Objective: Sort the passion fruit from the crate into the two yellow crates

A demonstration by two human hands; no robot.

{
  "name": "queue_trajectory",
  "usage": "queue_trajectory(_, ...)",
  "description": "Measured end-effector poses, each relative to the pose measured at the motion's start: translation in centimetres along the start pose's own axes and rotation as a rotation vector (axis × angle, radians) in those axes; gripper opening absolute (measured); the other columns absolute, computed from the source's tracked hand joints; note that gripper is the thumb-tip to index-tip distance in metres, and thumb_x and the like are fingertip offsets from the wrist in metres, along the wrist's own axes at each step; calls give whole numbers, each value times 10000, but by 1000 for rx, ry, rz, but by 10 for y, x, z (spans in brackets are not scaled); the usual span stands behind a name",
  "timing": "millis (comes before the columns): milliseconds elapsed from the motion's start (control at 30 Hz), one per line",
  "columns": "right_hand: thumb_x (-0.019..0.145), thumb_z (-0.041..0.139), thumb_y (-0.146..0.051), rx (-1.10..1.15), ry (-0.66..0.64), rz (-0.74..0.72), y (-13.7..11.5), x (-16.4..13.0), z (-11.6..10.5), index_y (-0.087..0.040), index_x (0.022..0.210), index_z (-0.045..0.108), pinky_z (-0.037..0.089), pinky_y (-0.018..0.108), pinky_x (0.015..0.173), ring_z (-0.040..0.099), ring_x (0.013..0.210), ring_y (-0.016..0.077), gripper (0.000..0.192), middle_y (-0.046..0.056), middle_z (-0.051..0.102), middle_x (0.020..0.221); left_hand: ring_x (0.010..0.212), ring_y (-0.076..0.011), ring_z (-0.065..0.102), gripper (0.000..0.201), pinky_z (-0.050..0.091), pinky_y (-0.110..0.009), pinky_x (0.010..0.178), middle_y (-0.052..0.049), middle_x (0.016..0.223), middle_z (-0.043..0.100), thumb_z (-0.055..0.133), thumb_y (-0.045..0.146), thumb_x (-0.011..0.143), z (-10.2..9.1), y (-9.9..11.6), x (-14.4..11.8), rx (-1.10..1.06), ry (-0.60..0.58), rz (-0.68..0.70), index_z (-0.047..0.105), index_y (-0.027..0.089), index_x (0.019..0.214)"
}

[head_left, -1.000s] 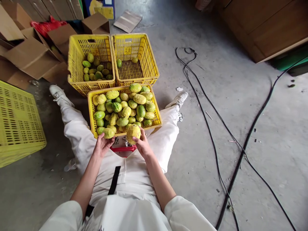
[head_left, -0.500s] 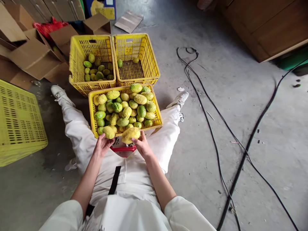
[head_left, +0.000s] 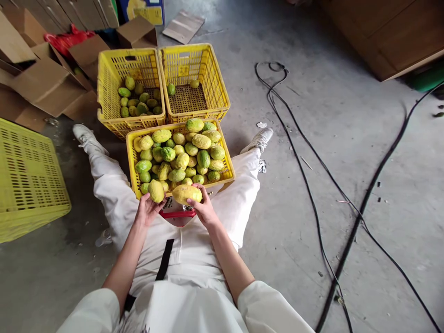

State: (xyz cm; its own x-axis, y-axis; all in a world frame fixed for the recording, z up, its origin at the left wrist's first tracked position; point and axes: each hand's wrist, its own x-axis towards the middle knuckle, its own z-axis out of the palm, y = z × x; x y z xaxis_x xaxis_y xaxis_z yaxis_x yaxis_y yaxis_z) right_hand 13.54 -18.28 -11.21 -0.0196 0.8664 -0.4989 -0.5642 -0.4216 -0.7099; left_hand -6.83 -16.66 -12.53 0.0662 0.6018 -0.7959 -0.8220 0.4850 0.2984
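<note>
Both hands sit low over the near rim of the front crate (head_left: 131, 152), each closed round a fruit; the left hand (head_left: 147, 210) cups a yellow-green fruit (head_left: 156, 190) from below with the fingers curled up its sides; the right hand (head_left: 204, 209) grips a larger yellow fruit (head_left: 186, 194), thumb on its near face and fingertips over the far edge. The two fruits lie just beside each other, above a red-edged object (head_left: 177, 214) in the lap.

Against the picture a second ago the large fruit has turned: then it stood round and upright in the right hand, now it lies lengthwise, long axis across; the left fruit has been tipped up and stands more on end; both hands have kept their place at the rim.

Round about: the front crate is heaped with green and yellow fruit and sits between the white-trousered legs; behind it stand two more yellow crates side by side, touching it, the left crate (head_left: 104, 78) partly filled, the right crate (head_left: 215, 74) holding only a few fruit; an overturned crate (head_left: 27, 175) lies on the floor to the left, with cardboard boxes (head_left: 48, 83) beyond; black cables (head_left: 312, 185) trail over the concrete floor (head_left: 347, 115) to the right, well apart from the hands.
</note>
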Motion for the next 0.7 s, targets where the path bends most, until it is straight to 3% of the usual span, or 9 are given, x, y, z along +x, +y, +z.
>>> queue_trajectory(433,541,901,-311,-43,-83,86,1,-1,1,-261,931,559,501,261,793,573,934,169,521,-27,607,966,793,-220,715,450,624,-299,695,-125,929,722,446,157,900,10,0,-5,-57,45,0,541,121,1339)
queue_trajectory(700,555,900,-278,9,-76,87,2,0,1,-327,1189,523,535,328,872,605,1024,201,739,-2,627,1148,818,-219,737,505,631,-303,737,-127,956,742,448,131,894,12,0,-8,-34,74,40,520,114,1394)
